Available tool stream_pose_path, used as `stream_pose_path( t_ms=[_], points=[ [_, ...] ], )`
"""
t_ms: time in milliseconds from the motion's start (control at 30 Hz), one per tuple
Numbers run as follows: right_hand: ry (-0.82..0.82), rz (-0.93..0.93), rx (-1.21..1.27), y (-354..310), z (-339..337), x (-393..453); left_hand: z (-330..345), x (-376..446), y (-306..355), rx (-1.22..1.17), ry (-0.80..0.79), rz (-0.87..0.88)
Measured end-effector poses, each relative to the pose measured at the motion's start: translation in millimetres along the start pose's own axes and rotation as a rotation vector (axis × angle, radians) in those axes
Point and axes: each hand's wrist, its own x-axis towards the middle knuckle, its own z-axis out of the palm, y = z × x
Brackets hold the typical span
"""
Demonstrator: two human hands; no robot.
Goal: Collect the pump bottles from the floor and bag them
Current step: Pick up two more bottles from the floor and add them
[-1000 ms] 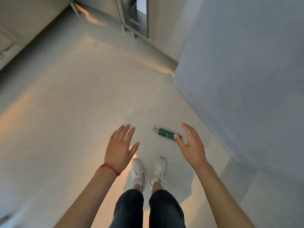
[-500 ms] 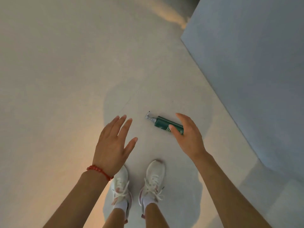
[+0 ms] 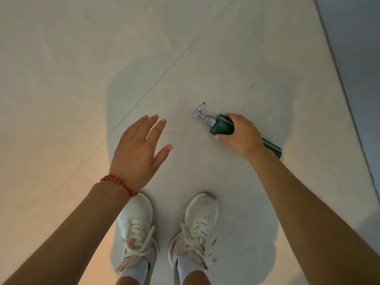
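Closing around the dark green plastic pump bottle with a silver pump head, the right hand has its fingers curled over the body near the shoulder and its thumb under the near side, while the bottle lies on its side on the pale grey smooth floor, pump pointing far-left, base poking out to the right behind the wrist. The left hand, with a red beaded bracelet at the wrist, hangs spread and empty above the floor. The risk, I judge, is a slip — a smooth round bottle gripped near one end could tip or roll free as it lifts. The floor looks hard and bare, crossed by a thin seam; a grey wall rises at the right. White laced sneakers stand near — no bag shows here.
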Motion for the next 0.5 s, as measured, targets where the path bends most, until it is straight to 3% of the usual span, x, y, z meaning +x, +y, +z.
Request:
stream_pose_path(
  t_ms=[100, 267, 500],
  points=[
    [0.089, 0.068, 0.154, 2, 6, -1, 7, -4, 0, -0.014, -0.014, -0.012],
    [0.089, 0.189, 0.594, -12, 1, -23, 0, -10, 4, -0.046, 0.000, -0.016],
    [0.117, 0.221, 0.959, -87, -52, -106, -75, -43, 28, -0.060, 0.042, -0.026]
  ],
)
